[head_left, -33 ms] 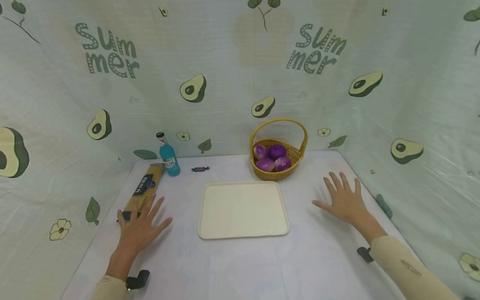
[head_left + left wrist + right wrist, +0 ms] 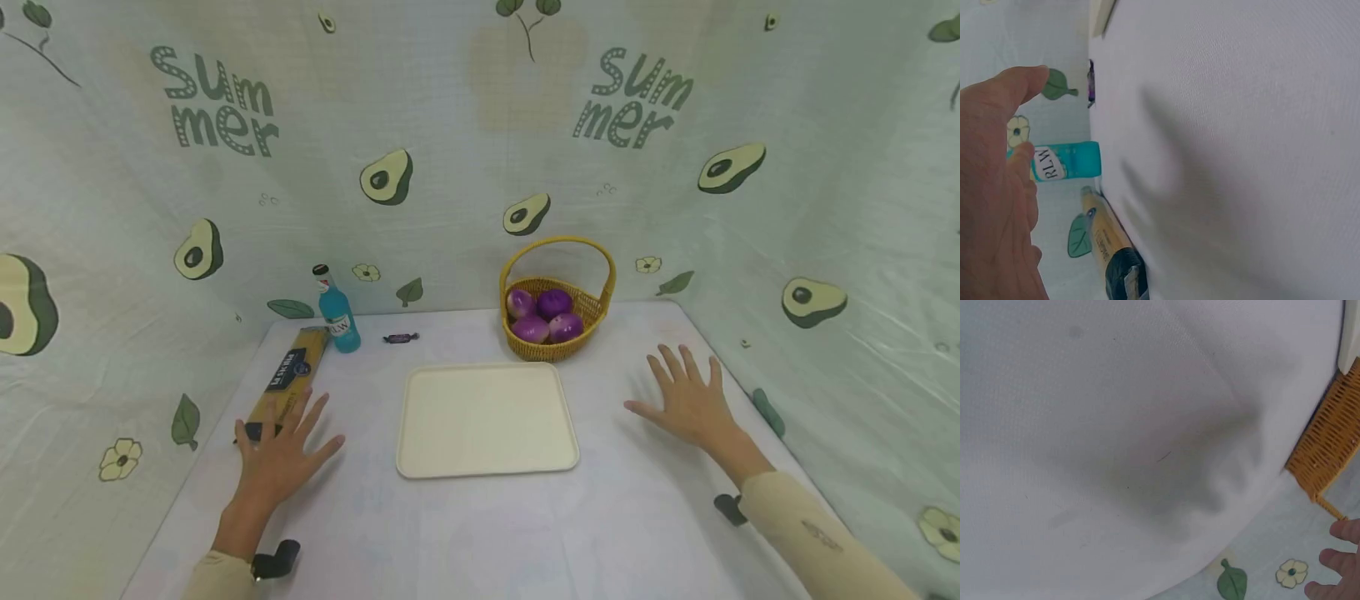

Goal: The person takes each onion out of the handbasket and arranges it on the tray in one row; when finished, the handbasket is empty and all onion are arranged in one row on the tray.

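My left hand (image 2: 279,454) is spread flat, palm down, low over the white table (image 2: 480,533) and holds nothing. Its fingertips lie beside the near end of a long yellow pasta box (image 2: 290,381). In the left wrist view my left hand (image 2: 997,187) is open, with the pasta box (image 2: 1110,247) and a blue bottle (image 2: 1066,161) beyond it. My right hand (image 2: 686,402) is also spread flat and empty, to the right of a cream tray (image 2: 487,417). The right wrist view shows only my fingertips (image 2: 1335,559) and the hand's shadow on the cloth.
A blue bottle (image 2: 337,312) stands at the back left, with a small dark wrapped candy (image 2: 401,337) beside it. A yellow wicker basket (image 2: 557,350) holding purple onions (image 2: 546,315) sits behind the tray. Avocado-print cloth walls close in the table on three sides.
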`<state>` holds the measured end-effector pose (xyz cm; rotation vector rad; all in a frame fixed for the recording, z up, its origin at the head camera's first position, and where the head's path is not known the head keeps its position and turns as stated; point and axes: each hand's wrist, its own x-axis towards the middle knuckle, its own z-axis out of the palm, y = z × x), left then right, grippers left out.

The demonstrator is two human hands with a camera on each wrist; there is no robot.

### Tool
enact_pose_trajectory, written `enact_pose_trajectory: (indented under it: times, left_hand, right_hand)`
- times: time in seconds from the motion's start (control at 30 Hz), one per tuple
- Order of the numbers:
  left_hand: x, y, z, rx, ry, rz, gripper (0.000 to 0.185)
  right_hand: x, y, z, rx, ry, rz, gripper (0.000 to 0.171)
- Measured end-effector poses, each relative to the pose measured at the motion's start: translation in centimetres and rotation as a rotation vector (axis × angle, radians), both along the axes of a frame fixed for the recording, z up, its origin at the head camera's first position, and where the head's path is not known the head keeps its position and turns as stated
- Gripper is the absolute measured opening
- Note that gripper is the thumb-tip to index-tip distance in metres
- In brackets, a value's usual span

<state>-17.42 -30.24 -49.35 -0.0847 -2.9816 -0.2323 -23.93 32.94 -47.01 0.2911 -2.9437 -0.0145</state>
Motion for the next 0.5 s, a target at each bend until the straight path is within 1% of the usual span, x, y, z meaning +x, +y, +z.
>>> enact_pose_trajectory:
  times: [0.17, 0.3, 0.5]
  left_hand:
    - [-0.3, 0.1, -0.2, -0.001, 0.006, 0.0, 0.085]
    - [-0.7, 0.5, -0.3, 0.018, 0.004, -0.006, 0.085]
    - [-1.1, 2.1, -0.4, 0.088, -0.042, 0.0, 0.083]
  right_hand:
    - [-0.1, 0.1, 0.0, -0.01, -0.006, -0.002, 0.105]
    - [0.0, -0.1, 0.4, -0.037, 0.015, 0.009, 0.102]
    - [0.1, -1.2, 1.2, -0.094, 0.055, 0.057, 0.096]
